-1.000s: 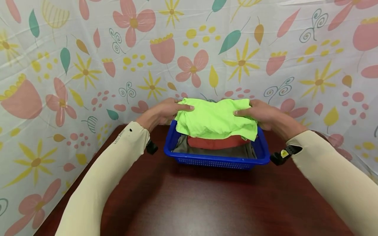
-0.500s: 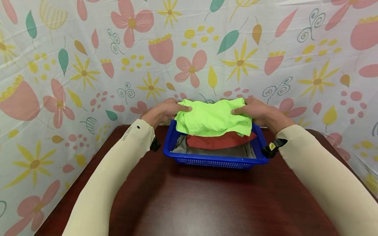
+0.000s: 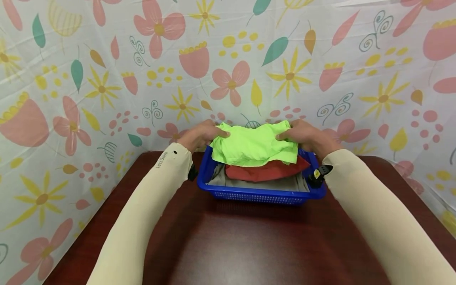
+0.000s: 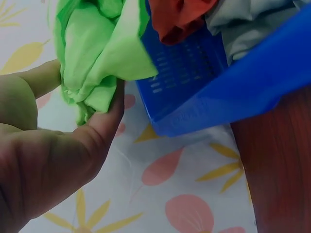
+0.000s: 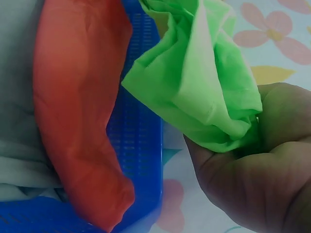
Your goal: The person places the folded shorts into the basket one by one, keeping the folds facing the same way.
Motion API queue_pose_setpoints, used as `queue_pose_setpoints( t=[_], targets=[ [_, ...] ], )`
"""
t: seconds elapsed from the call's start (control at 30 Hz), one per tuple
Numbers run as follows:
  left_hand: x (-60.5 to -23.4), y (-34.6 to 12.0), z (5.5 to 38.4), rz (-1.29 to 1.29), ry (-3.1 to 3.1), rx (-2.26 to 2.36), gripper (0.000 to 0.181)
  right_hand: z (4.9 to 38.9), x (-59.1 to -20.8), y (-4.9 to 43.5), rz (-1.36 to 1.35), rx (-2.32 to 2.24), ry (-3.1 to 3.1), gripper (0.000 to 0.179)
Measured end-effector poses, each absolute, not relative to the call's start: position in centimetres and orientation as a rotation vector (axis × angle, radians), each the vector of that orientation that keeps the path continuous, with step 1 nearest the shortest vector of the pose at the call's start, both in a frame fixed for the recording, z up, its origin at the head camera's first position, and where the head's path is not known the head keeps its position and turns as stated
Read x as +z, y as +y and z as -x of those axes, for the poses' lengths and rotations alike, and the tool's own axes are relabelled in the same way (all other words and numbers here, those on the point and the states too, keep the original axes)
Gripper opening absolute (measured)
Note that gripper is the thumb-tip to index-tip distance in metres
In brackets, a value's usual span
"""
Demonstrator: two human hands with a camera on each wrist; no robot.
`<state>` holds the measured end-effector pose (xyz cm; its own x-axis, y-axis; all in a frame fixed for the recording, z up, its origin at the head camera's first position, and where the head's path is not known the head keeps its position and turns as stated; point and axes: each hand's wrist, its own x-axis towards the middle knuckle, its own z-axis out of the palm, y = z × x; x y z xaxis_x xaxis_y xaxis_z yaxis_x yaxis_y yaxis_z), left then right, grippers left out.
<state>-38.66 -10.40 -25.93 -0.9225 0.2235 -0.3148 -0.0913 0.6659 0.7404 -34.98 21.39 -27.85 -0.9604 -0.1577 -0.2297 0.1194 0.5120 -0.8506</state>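
Observation:
A folded neon-green cloth garment (image 3: 254, 144) hangs between both hands above the back of a blue plastic basket (image 3: 256, 194). My left hand (image 3: 203, 133) pinches its left end between thumb and fingers, as the left wrist view shows on the green fabric (image 4: 97, 53). The right hand (image 3: 303, 134) grips the other end, with the bunched green fabric (image 5: 204, 87) in its fingers. Beneath it in the basket lies a red folded cloth (image 3: 263, 172), also plain in the right wrist view as a red roll (image 5: 82, 107). Grey cloth (image 3: 281, 183) lines the basket's bottom.
The basket stands near the back edge of a dark reddish-brown table (image 3: 231, 245). A white curtain with printed flowers (image 3: 231, 51) hangs behind the table and along its left side. Black straps with small devices (image 3: 317, 177) sit at both wrists.
Both hands have drawn slightly closer together, the right one moving left, so the green garment spans less width. More of the red cloth's right end shows. The basket stays in place.

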Motion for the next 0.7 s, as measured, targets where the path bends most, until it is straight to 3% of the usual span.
queue_pose_setpoints(
  t=[0.23, 0.33, 0.53, 0.7],
  targets=[
    [-26.3, -10.7, 39.0, -0.111, 2.525, 1.032, 0.066, 35.5, -28.4, 21.6, -0.012, -1.384, 2.488, 0.063],
    [-26.5, -10.8, 39.2, -0.074, 2.542, 0.989, 0.074, 35.6, -28.5, 21.8, -0.012, -1.335, 2.527, 0.056],
    [-27.1, -10.4, 38.9, -0.071, 2.57, 0.928, 0.089, 35.8, -28.8, 22.1, -0.027, -1.213, 2.62, 0.021],
    [-27.8, -9.7, 39.0, -0.141, 2.628, 0.901, 0.093, 36.3, -29.2, 22.4, -0.072, -1.119, 2.668, 0.036]
  ],
)
